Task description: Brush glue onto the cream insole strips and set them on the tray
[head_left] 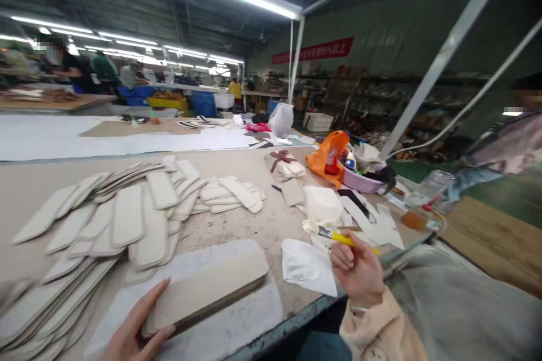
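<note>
My right hand [356,267] is closed around a brush [334,235] with a yellow handle. A thick white substance coats its bristles, which point left over the table. Near the table's front edge, my left hand [141,321] grips the left end of a neat stack of pale boards [212,285] with rounded ends, thumb on the near side and fingers on the far side. Under that stack lies a white sheet [258,321]. Below the brush is a white cloth or paper [305,265] with a wet-looking patch. Behind the brush stands a whitish block-like container [324,204].
Many loose pale boards [129,214] are heaped at the left. Further back are a tied bundle [285,164], an orange bag [329,155] and a lilac basin [359,181]. A bottle of amber liquid [417,217] stands at the right edge. Another person [508,141] is at far right.
</note>
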Demonstrator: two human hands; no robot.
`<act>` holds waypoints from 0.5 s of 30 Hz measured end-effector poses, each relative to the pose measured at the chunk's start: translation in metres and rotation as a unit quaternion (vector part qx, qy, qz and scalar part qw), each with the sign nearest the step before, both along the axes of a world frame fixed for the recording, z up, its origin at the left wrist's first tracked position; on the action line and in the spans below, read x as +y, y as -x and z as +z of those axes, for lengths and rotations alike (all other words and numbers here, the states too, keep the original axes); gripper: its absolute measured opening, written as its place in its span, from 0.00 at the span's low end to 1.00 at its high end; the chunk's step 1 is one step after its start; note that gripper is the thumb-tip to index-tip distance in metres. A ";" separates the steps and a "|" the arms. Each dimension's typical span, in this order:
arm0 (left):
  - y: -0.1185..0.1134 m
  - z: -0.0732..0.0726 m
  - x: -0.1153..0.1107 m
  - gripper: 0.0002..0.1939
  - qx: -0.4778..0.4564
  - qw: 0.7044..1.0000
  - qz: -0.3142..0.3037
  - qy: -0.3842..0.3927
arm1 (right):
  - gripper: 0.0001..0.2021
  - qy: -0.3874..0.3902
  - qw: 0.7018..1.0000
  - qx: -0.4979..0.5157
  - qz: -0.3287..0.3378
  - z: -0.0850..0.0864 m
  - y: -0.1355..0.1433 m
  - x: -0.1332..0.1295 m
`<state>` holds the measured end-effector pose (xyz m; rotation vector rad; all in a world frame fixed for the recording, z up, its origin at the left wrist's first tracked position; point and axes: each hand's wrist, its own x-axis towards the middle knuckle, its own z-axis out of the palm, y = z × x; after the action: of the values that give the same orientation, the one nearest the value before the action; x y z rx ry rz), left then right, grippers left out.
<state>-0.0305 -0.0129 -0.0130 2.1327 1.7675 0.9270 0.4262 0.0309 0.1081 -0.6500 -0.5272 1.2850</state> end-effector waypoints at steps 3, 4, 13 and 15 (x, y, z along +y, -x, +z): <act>-0.004 0.005 -0.003 0.34 -0.032 0.999 -0.008 0.019 | 0.05 0.019 0.996 0.030 0.084 -0.008 0.039 0.001; -0.008 0.008 -0.003 0.34 -0.050 0.998 -0.012 0.023 | 0.06 0.027 0.994 0.024 0.106 -0.011 0.053 0.002; -0.014 0.017 -0.008 0.47 -0.192 0.979 -0.028 0.068 | 0.12 0.022 0.938 -0.209 0.275 -0.045 0.181 0.008; -0.014 0.018 -0.008 0.49 -0.202 0.976 -0.027 0.077 | 0.13 0.011 0.919 -0.271 0.286 -0.046 0.202 0.007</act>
<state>-0.0167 -0.0209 0.0054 1.7370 1.5173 1.0784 0.2245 0.0383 0.0622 -0.9182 -1.2300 1.6560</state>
